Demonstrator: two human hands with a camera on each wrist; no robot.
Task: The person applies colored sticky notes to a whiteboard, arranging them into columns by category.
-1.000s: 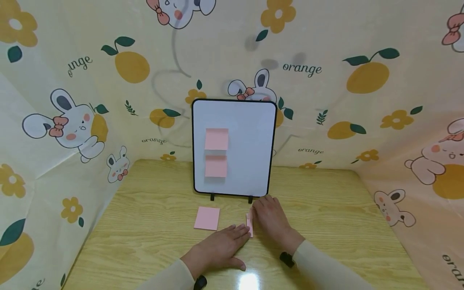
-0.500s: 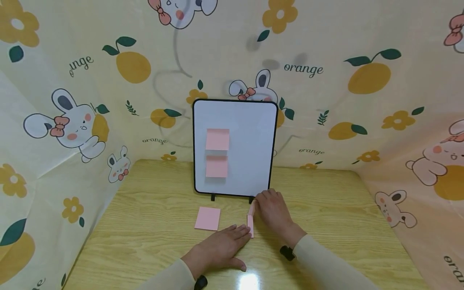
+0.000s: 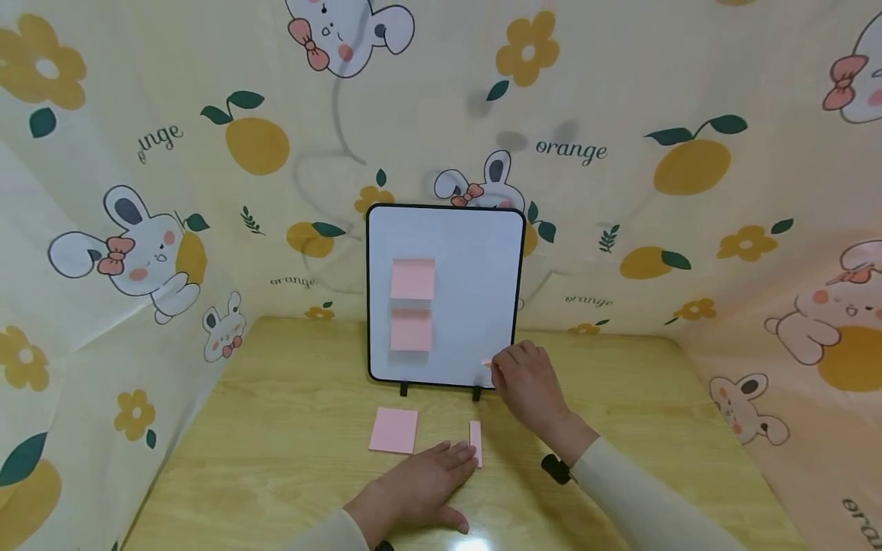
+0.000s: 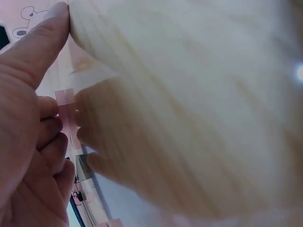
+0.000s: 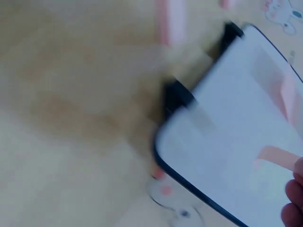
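In the head view my left hand (image 3: 420, 490) lies palm down on the table, its fingertips on the lower end of a narrow pink sticky note pad (image 3: 475, 432). My right hand (image 3: 530, 386) is raised in front of the lower right of a white board (image 3: 475, 291). It pinches a thin pink sticky note strip (image 5: 279, 157), which bends at its free end in the right wrist view. Two square pink sticky notes, an upper note (image 3: 413, 279) and a lower note (image 3: 411, 330), are stuck on the board's left half, one above the other.
A square pink sticky note pad (image 3: 394, 430) lies left of the narrow one. The black-framed board stands upright on small black feet (image 3: 403, 389) on the wood-grain table (image 3: 289, 428). Printed cloth (image 3: 592, 191) with rabbits and oranges rises behind and at both sides.
My right hand has peeled the strip off the narrow pad and moved up to the board's lower right corner. The left hand has stayed on the pad. The head view has tilted slightly up.
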